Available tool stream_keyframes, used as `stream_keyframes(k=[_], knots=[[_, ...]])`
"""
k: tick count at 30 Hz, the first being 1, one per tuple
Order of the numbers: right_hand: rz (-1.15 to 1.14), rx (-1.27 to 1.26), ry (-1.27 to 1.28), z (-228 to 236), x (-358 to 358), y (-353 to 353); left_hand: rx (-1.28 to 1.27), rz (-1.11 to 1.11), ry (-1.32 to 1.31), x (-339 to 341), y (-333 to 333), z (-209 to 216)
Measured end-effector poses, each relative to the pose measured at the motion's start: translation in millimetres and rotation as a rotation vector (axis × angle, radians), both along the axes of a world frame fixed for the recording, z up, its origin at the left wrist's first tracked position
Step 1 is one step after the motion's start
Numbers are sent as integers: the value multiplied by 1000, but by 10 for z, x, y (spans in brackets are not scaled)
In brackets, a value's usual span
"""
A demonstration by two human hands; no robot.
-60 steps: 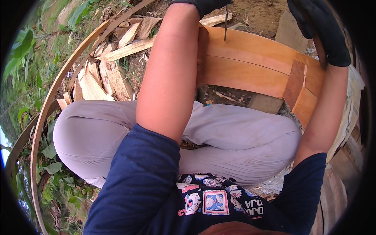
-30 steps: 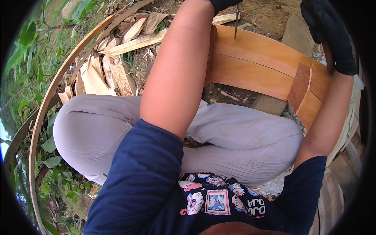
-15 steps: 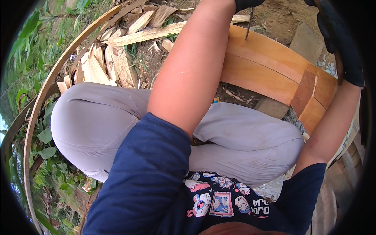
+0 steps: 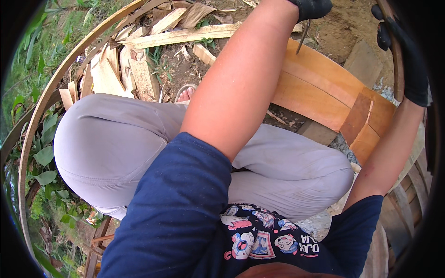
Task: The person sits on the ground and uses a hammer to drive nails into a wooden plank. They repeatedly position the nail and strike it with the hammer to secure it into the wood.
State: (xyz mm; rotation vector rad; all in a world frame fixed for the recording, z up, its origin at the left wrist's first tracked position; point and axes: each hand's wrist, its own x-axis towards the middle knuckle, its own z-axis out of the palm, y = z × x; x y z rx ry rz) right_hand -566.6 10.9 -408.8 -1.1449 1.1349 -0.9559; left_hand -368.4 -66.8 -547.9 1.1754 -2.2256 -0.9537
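My left hand [image 4: 314, 7], in a black glove, is at the top edge, closed round something mostly out of view. A thin dark pointed metal tool [image 4: 303, 37] sticks down below it, over the orange-brown wooden boards [image 4: 320, 69]; I cannot tell whether its tip touches them. My right hand [image 4: 411, 65], also black-gloved, is at the far right. It is wrapped round a narrow brown wooden strip [image 4: 395, 55], with fingertips showing on its left side. The strip's upper end runs out of view. A darker brown patch [image 4: 356, 118] crosses the boards near my right forearm.
A long bent wooden strip [image 4: 30, 120] arcs down the left side. Split wood pieces [image 4: 109, 69] and a pale slat [image 4: 185, 37] lie on the soil. Grey-clad legs [image 4: 111, 143] are folded below the boards; a sandalled foot [image 4: 186, 93] shows. Grey planks [image 4: 364, 60] lie under the boards.
My left hand shows more at the top edge, shifted right with the metal tool. More of the strip in my right hand shows. The foot has come into view as the whole view shifted slightly.
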Motion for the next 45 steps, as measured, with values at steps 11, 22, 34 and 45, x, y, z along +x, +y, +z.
stream_keyframes(k=[11,22,34,45], knots=[[-105,-166,-512,-138,-122,156,16,-71,9,70,24,65],[-635,-263,327,-291,-89,61,84,-35,39,36,87,152],[-394,-339,98,-131,174,140,112,-83,89,30,110,227],[-420,-353,147,-240,353,37,125,-22,14,84,83,199]])
